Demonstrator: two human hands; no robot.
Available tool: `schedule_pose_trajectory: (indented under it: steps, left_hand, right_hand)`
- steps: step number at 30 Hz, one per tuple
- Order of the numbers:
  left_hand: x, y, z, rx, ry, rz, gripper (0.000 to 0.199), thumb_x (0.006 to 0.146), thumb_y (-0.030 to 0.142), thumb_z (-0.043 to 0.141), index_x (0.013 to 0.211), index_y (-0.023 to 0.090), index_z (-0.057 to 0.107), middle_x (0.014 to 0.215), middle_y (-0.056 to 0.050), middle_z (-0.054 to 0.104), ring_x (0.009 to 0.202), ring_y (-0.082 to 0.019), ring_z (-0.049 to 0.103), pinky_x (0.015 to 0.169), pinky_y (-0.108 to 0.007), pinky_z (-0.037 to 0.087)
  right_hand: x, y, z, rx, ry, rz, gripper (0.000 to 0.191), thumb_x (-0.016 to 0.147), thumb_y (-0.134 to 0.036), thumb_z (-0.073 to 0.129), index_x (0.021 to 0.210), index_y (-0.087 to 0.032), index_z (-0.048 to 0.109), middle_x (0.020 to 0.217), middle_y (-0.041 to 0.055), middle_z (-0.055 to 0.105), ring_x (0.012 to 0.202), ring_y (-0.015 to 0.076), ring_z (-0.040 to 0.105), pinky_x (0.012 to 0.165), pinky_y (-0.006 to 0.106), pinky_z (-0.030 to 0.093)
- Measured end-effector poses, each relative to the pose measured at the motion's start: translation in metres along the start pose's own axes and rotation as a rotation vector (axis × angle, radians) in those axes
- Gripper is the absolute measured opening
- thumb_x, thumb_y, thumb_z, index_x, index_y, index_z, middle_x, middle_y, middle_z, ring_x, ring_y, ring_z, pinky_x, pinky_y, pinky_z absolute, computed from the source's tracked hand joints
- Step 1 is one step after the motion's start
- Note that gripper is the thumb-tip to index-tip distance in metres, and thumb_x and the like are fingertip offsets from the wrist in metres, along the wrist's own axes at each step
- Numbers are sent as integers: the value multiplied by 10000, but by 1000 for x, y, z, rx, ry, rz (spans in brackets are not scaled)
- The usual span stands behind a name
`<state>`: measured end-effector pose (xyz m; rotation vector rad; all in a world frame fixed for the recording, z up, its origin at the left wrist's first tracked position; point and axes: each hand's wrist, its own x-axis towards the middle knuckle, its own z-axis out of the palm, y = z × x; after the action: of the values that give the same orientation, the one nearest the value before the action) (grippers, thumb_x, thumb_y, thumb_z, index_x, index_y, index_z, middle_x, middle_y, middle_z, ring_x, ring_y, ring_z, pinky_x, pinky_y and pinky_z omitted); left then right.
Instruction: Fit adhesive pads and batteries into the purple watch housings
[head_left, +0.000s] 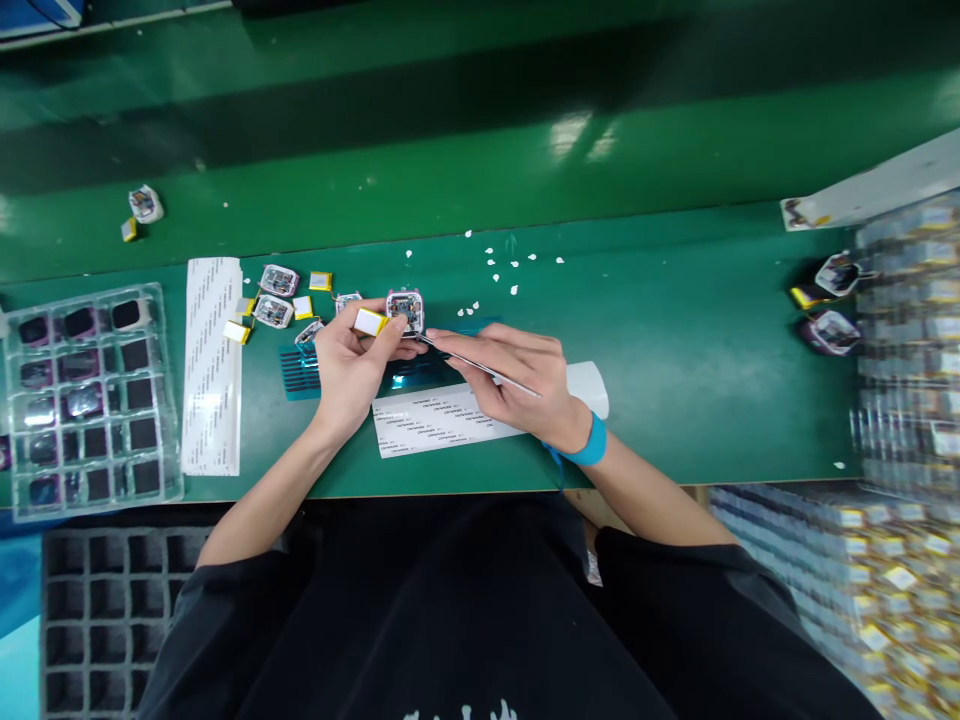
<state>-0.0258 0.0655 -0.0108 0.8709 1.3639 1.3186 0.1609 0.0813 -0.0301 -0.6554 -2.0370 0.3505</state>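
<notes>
Above green worktop (705, 390), open casing (406, 306), stacked trays (892, 370) right

No words can be read for sure, because the tall white paper (212, 400) on the left and the long white paper (409, 430) in the middle have rows of tiny dark print, too small to read, and the white marks on the black shirt (457, 600) are cut off.
</notes>
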Motion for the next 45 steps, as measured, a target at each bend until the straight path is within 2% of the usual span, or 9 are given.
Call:
schedule_pose_trajectory:
  steps: [4, 14, 24, 28, 31, 35, 40, 43, 45]
  left_hand:
    - [1, 0, 1, -30, -12, -38, 284, 756, 341, 854, 924, 195, 677, 762, 0, 754, 606, -169, 770, 603, -251, 657]
    - [2, 1, -2, -57, -35, -105, 234, 779, 303, 826, 929, 208, 674, 742, 0, 737, 696, -219, 797, 688, -323, 679]
    - [1, 3, -2, -70, -48, -112, 172, 787, 271, 796, 897, 205, 681, 732, -3, 734, 653, -197, 783, 631, -285, 662]
    - [-1, 3, -2, -52, -63, -100, 181, 799, 276, 793, 913, 198, 676, 737, -15, 742, 666, -210, 788, 631, -291, 663]
    - [0, 2, -2, -21, -78, -73, 241, 781, 322, 823, 924, 198, 675, 725, -5, 747, 633, -198, 780, 629, -285, 668]
    - [3, -2, -3, 16, -98, -34, 349, 709, 339, 889, 941, 193, 674, 762, 8, 764, 626, -174, 778, 650, -260, 672]
    - [2, -5, -7, 28, -86, -8, 342, 705, 270, 883, 943, 184, 654, 731, 17, 753, 591, -162, 767, 606, -245, 658]
    - [13, -6, -10, 79, -90, 7, 296, 729, 241, 843, 943, 179, 648, 732, 4, 757, 593, -161, 763, 591, -243, 644]
    - [37, -7, -12, 166, -88, 57, 304, 744, 224, 818, 990, 175, 646, 731, -4, 757, 606, -163, 761, 586, -246, 628]
  right_hand:
    - [-1, 1, 2, 10, 40, 28, 368, 953, -96, 635, 1301, -208, 669, 1123, 32, 801, 739, 134, 699, 708, 277, 614]
    - [0, 1, -2, 1, -12, 67, 329, 980, -139, 607, 1281, -243, 692, 1101, -2, 806, 737, 132, 697, 701, 281, 606]
    - [1, 5, -1, 50, -16, 49, 234, 971, -124, 626, 1186, -159, 712, 1004, 42, 815, 701, 145, 660, 665, 296, 578]
    - [2, 3, -2, 43, -35, 87, 218, 986, -138, 606, 1164, -178, 725, 947, 19, 814, 686, 136, 668, 652, 284, 573]
    - [5, 1, -2, 99, -3, 128, 187, 981, -122, 605, 1097, -164, 745, 912, 24, 812, 683, 132, 692, 660, 284, 583]
    - [10, 0, -4, 179, 28, 153, 162, 966, -93, 608, 1013, -143, 755, 985, 63, 817, 796, 154, 751, 725, 298, 606]
    - [14, -2, -13, 146, 114, 220, 194, 990, -148, 573, 1050, -189, 753, 997, 30, 816, 795, 152, 758, 718, 312, 606]
    - [14, -2, -16, 88, 154, 199, 197, 992, -152, 572, 1075, -192, 746, 1007, 35, 816, 761, 152, 746, 689, 321, 594]
    - [13, -1, -15, 69, 145, 153, 199, 985, -138, 576, 1085, -189, 741, 1019, 41, 816, 713, 146, 723, 655, 321, 580]
